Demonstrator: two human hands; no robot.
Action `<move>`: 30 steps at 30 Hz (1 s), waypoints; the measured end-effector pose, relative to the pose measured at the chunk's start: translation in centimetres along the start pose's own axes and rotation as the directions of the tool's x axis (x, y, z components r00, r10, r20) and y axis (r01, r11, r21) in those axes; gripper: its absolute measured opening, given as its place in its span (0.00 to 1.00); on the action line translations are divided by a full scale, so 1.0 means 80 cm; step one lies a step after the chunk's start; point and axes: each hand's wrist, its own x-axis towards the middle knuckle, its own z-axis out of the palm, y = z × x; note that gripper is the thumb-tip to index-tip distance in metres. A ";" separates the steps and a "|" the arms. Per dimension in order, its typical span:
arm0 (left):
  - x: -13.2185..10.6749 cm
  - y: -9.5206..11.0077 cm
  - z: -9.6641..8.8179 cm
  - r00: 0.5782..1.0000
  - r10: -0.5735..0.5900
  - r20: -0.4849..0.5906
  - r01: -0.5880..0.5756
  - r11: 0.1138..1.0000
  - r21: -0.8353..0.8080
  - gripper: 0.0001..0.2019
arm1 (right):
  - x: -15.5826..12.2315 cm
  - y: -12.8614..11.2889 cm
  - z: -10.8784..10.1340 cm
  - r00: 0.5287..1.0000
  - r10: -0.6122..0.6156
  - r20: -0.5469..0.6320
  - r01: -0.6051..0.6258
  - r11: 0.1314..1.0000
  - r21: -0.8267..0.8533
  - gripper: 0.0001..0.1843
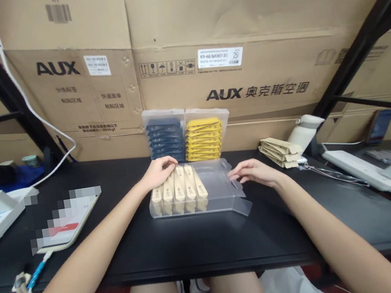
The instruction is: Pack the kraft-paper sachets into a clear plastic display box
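Observation:
A clear plastic box [219, 187] lies on the black tabletop, its flaps spread at the right end. Several beige triangular packets [179, 190] stand in a row in its left part; the right part shows none. My left hand [160, 171] is curled over the box's back left edge, against the tops of the packets, its fingertips partly hidden. At the open right end, my right hand [254, 173] has loosely bent fingers touching or very close to the flap edge, with nothing visible in them.
Behind stand two clear boxes, one with dark blue packets [165, 138], one with yellow packets [204, 139]. More beige packets [280, 152] are stacked at right by a white bottle [305, 132]. A phone [70, 219] and power strips [364, 170] lie at the sides.

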 end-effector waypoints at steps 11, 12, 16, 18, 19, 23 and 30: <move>0.000 0.000 -0.001 1.000 -0.005 0.008 0.005 1.000 0.002 0.10 | -0.004 0.013 -0.070 0.127 -0.737 -0.664 -0.039 0.665 -0.746 0.12; 0.000 -0.001 -0.001 1.000 -0.005 0.008 0.005 1.000 0.000 0.10 | -0.008 0.015 -0.080 0.078 -0.732 -0.676 -0.112 0.668 -0.736 0.13; 0.000 -0.002 0.000 1.000 -0.002 0.005 0.002 1.000 -0.009 0.10 | -0.020 0.031 -0.115 0.073 -0.631 -0.772 -0.320 0.719 -0.617 0.21; 0.000 -0.002 0.000 1.000 -0.004 0.006 0.004 1.000 -0.012 0.10 | -0.020 0.042 -0.128 0.119 -0.576 -0.809 -0.364 0.732 -0.576 0.25; 0.000 -0.002 0.000 1.000 -0.006 0.005 0.006 1.000 -0.012 0.10 | -0.020 0.048 -0.132 0.148 -0.555 -0.819 -0.380 0.732 -0.565 0.26; 0.000 -0.001 0.000 1.000 -0.013 0.003 0.013 1.000 -0.011 0.10 | -0.015 0.064 -0.142 0.213 -0.505 -0.836 -0.407 0.732 -0.546 0.23; -0.001 0.002 -0.001 1.000 -0.013 0.005 0.013 1.000 -0.008 0.11 | -0.012 0.071 -0.151 0.196 -0.474 -0.859 -0.384 0.769 -0.512 0.18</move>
